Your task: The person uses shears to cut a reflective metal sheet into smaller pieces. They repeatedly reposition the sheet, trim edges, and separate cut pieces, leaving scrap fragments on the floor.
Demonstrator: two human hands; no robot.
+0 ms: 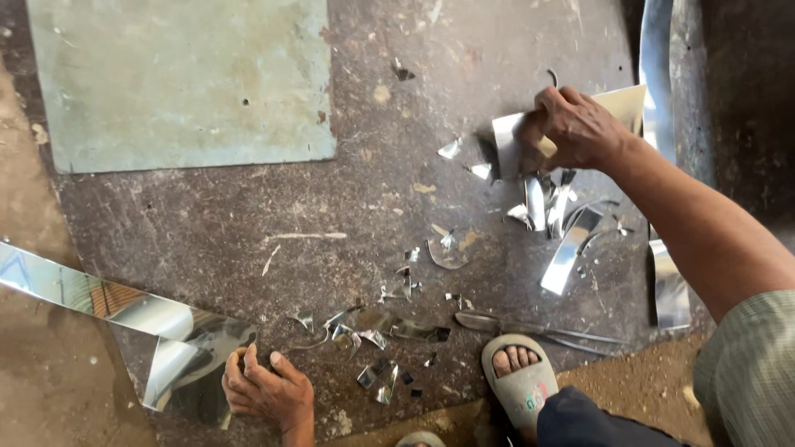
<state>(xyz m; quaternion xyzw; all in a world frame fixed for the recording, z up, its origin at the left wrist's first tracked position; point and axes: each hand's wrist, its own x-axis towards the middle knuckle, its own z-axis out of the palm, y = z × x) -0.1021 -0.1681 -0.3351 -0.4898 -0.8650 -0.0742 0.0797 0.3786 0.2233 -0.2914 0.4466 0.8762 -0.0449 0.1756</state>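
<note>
— While we crouch at the near edge of the dark floor plate [248, 223], what have we got closest to us?

— Our sandalled foot [519, 377] sits on that near edge, toes showing. Just beyond it lie the long metal snips [538, 329], flat on the plate and touched by neither hand.

— And our left hand [265, 389]?

— It is down by the near left corner, fingers curled and pressed on the end of a long shiny metal strip [108, 306]. The strip runs away to the left, off the plate's left edge and over the bare ground. We cannot tell whether the fingers wrap under it or only bear down on top.

— What lies between the hands?

— A scatter of bright offcuts [373, 327], small curled slivers, strewn from near our left hand toward the middle of the plate. More cuttings [563, 232], longer ones, pile up nearer the right edge.

— The right hand [575, 128]?

— Farther out, toward the far right of the plate, well apart from the left. It is closed on a pale sheet piece [621, 103], thumb and fingers gripping its lower edge, the piece lifted above the longer cuttings.

— Anything beyond?

— At the far left corner a flat greenish panel [182, 79] lies on the plate. Along the right edge a curved metal band [658, 74] runs toward us.
</note>
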